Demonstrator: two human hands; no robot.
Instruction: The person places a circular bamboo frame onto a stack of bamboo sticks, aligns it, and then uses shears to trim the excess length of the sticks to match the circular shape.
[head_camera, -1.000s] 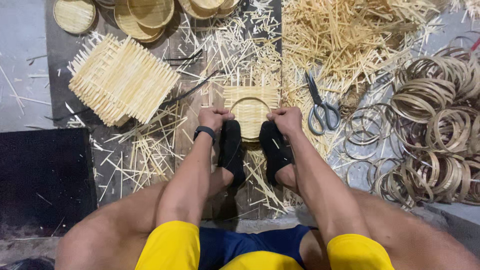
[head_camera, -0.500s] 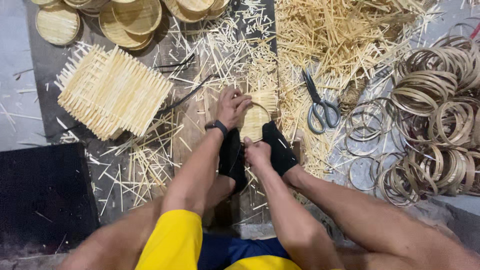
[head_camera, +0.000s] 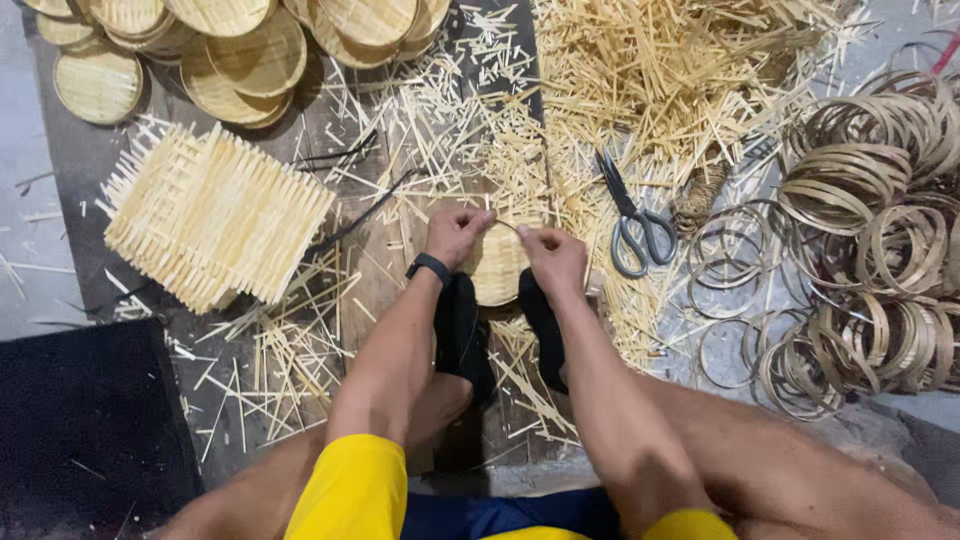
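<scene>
Woven mats (head_camera: 215, 215): big pale stack, far left
Rings (head_camera: 880, 200): heaped right
Woven disc (head_camera: 497, 265): small, round, pale, centre, above black-socked feet
Left hand (head_camera: 455, 232): grasping disc's edge
Right hand (head_camera: 552, 258): pinching its rim
Scissors (head_camera: 630, 215): just right

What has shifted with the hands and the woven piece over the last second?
The hands came off the piece's two sides: the left hand moved to its top left edge, the right hand went low at the centre, then up to the top right edge. Both now pinch at the rim of the round woven tray, clamped between the black-socked feet. The scissors, woven mat and bamboo rings lie unmoved.
</scene>
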